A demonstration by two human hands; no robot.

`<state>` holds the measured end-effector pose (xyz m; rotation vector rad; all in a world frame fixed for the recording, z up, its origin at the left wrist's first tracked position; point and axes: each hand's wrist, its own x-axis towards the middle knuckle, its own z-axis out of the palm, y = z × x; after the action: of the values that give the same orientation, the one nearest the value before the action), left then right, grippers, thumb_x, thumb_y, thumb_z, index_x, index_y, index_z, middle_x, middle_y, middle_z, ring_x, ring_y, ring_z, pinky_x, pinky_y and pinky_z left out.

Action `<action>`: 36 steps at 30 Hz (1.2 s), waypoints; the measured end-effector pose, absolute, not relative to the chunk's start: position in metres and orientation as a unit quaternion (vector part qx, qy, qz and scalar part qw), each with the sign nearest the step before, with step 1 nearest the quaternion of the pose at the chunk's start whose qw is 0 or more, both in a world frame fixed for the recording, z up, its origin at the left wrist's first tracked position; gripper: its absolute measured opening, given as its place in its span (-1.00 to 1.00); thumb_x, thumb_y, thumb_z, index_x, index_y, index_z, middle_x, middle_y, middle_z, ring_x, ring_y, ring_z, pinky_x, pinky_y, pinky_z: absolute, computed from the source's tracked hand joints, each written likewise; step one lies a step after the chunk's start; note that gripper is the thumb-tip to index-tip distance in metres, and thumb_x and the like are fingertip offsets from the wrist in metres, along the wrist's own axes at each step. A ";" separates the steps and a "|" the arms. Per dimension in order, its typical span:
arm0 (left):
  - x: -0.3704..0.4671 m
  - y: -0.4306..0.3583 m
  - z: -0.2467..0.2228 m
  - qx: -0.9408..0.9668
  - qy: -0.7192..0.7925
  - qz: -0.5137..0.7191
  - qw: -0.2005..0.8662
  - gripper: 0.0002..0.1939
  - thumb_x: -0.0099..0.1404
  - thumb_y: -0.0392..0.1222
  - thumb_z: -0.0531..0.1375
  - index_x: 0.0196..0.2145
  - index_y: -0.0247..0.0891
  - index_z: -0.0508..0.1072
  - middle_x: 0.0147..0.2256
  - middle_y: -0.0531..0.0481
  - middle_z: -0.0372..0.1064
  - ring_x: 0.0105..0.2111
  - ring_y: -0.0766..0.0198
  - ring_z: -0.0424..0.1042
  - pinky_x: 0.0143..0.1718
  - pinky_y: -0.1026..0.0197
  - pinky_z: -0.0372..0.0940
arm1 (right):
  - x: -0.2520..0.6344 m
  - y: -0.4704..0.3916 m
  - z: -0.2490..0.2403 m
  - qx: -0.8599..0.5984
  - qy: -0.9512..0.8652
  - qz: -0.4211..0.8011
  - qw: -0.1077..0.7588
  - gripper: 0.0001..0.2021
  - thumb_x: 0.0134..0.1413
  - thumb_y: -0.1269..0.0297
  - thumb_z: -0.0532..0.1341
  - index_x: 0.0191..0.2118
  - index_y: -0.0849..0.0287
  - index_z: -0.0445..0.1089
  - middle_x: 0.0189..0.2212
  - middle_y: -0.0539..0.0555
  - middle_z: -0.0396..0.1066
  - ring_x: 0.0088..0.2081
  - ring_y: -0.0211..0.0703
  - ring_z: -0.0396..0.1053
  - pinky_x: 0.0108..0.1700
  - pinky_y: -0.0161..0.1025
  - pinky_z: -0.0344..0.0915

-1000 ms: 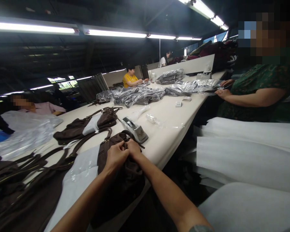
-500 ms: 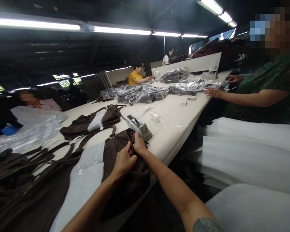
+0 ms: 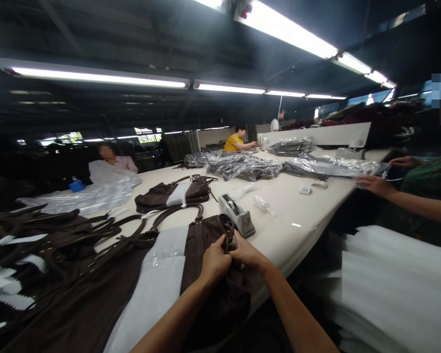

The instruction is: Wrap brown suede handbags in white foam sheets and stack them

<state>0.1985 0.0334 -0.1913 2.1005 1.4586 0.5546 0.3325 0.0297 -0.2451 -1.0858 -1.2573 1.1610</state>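
Observation:
A dark brown bag [image 3: 202,255] lies at the near edge of the table, with a white sheet [image 3: 161,269] wrapped around its middle. At the bag's right end, my left hand [image 3: 216,257] is closed on the bag's edge near some metal fittings. Close beside it, my right hand [image 3: 247,252] grips the same end, its fingertips partly hidden. Just beyond my hands stands a grey tape dispenser [image 3: 238,215]. Another brown bag [image 3: 174,191] with a white band lies farther back.
Plastic-wrapped bags [image 3: 244,165] lie along the white table [image 3: 316,211]. More brown bags with white tags [image 3: 14,289] are at left. White sheets [image 3: 397,284] are stacked at lower right. A co-worker's hand [image 3: 377,186] touches plastic at right; other people sit farther off.
The view has swung so that everything sits lower and mostly farther right. My hands stay on the bag's end and have come closer together. More bags and white tags show at left.

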 end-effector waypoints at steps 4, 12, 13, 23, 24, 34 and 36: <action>0.200 0.039 -0.183 0.757 0.545 0.223 0.284 -0.26 -0.08 -0.52 0.18 0.12 -0.29 0.44 -0.36 -0.01 0.55 -0.33 0.21 0.49 -0.35 0.32 0.26 | 0.335 0.016 -0.236 -0.432 -0.511 0.582 0.462 -0.08 -0.26 0.40 0.32 0.29 0.09 -0.04 -0.35 -0.05 0.42 -0.52 -0.34 0.27 -0.49 -0.40 0.17; 0.200 0.045 -0.170 0.746 0.540 0.240 0.308 -0.35 -0.10 -0.55 0.16 0.01 -0.32 0.53 -0.44 -0.04 0.51 -0.37 0.21 0.47 -0.36 0.29 0.23 | 0.329 -0.001 -0.233 -0.488 -0.390 0.585 0.517 -0.28 -0.12 0.34 0.29 0.22 0.18 0.08 -0.56 -0.15 0.29 -0.62 -0.39 0.13 -0.60 -0.45 0.01; 0.199 0.045 -0.169 0.743 0.542 0.241 0.310 -0.34 -0.10 -0.55 0.16 0.02 -0.33 0.52 -0.44 -0.04 0.51 -0.36 0.21 0.47 -0.35 0.29 0.24 | 0.327 -0.002 -0.232 -0.500 -0.356 0.590 0.525 -0.38 -0.11 0.37 0.27 0.14 0.22 0.17 -0.57 -0.14 0.28 -0.63 -0.40 0.12 -0.61 -0.46 0.00; 0.200 0.044 -0.162 0.735 0.552 0.252 0.302 -0.32 -0.07 -0.58 0.12 0.06 -0.39 0.48 -0.39 -0.11 0.54 -0.32 0.18 0.51 -0.29 0.28 0.29 | 0.335 -0.007 -0.227 -0.388 -0.406 0.706 0.431 -0.75 -0.33 0.37 0.43 -0.48 0.32 0.38 -0.66 -0.15 0.15 -0.70 -0.58 -0.10 -0.66 -0.44 -0.30; 0.200 0.044 -0.161 0.736 0.552 0.254 0.299 -0.32 -0.07 -0.58 0.11 0.06 -0.40 0.48 -0.36 -0.12 0.55 -0.30 0.17 0.51 -0.27 0.27 0.29 | 0.334 -0.007 -0.227 -0.395 -0.405 0.703 0.432 -0.73 -0.34 0.36 0.44 -0.48 0.31 0.37 -0.68 -0.16 0.15 -0.70 -0.56 -0.09 -0.66 -0.44 -0.30; 0.196 0.046 -0.160 0.755 0.540 0.255 0.272 -0.32 -0.07 -0.56 0.12 0.06 -0.35 0.48 -0.12 -0.20 0.54 -0.10 0.12 0.49 -0.15 0.27 0.27 | 0.314 -0.010 -0.235 -0.604 -0.487 0.481 0.409 -0.73 -0.08 0.28 0.35 -0.53 0.14 0.20 -0.59 -0.04 0.20 -0.46 -0.19 0.26 -0.38 -0.28 0.15; 0.196 0.042 -0.159 0.757 0.543 0.257 0.259 -0.32 -0.05 -0.54 0.12 0.08 -0.35 0.47 -0.17 -0.18 0.55 -0.16 0.13 0.50 -0.20 0.27 0.26 | 0.311 -0.007 -0.240 -0.691 -0.543 0.327 0.348 -0.81 -0.07 0.34 0.34 -0.45 0.14 0.26 -0.53 0.02 0.28 -0.40 -0.08 0.31 -0.35 -0.24 0.16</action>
<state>0.1961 0.0421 -0.1590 2.0518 1.4708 0.6958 0.3108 -0.0069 -0.2402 -1.7919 -1.4085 0.8469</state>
